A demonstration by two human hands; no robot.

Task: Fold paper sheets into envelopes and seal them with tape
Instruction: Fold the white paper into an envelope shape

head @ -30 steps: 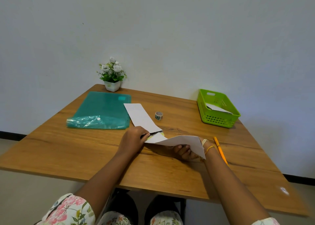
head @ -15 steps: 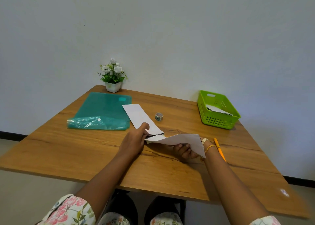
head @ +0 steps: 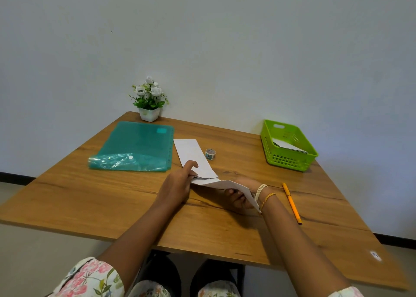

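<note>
A long white paper sheet (head: pixel 193 156) lies on the wooden table (head: pixel 90 202), its far part flat and its near part folded over and raised toward me. My left hand (head: pixel 180 184) presses the sheet at the crease with thumb and fingers. My right hand (head: pixel 238 197) is under the raised flap and grips its edge, mostly hidden by the paper. A small roll of tape (head: pixel 210 154) stands just right of the sheet.
A green plastic folder (head: pixel 135 146) lies at the back left, a potted white flower (head: pixel 149 103) behind it. A lime-green basket (head: pixel 290 159) holding folded paper stands at the back right. An orange pencil (head: pixel 292 203) lies right of my right wrist.
My left hand has slid forward along the crease, its fingers now further onto the flat part. The raised flap has dropped lower toward the table.
</note>
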